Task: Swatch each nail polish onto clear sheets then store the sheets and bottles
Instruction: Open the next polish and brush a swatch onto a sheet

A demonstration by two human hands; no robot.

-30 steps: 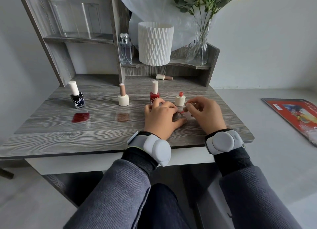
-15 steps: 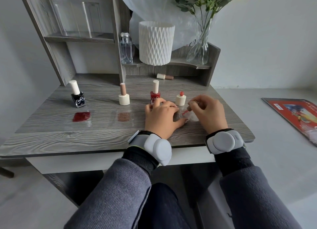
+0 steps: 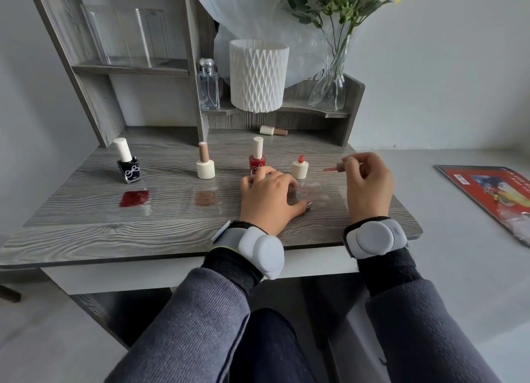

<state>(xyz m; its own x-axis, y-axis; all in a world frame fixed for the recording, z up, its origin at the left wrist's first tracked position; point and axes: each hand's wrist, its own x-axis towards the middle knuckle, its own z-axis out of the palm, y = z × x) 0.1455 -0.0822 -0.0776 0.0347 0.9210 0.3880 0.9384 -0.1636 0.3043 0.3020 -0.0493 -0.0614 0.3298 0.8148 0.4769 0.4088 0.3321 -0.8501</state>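
Note:
My left hand [image 3: 269, 199] presses flat on the desk, fingers holding down a clear sheet [image 3: 311, 192]. My right hand [image 3: 367, 182] pinches a brown-capped brush [image 3: 334, 169] with a pink-red tip, lifted above the sheet and pointing left toward an open cream bottle [image 3: 299, 167]. A red bottle [image 3: 256, 159] stands just behind my left hand. Further left stand a cream bottle with a brown cap [image 3: 205, 164] and a black bottle [image 3: 127, 163]. In front of them lie a brownish swatch [image 3: 205, 197] and a dark red swatch [image 3: 134, 198].
A small polish bottle [image 3: 274, 130] lies on its side at the back of the desk. The shelf above holds a perfume bottle [image 3: 208, 87], a white ribbed pot [image 3: 258, 76], a glass vase [image 3: 329, 87] and a clear acrylic holder [image 3: 126, 35]. A red magazine [image 3: 493, 193] lies right.
My right hand has lifted the brush off the clear sheet and drawn back to the right. My left hand has stayed on the sheet.

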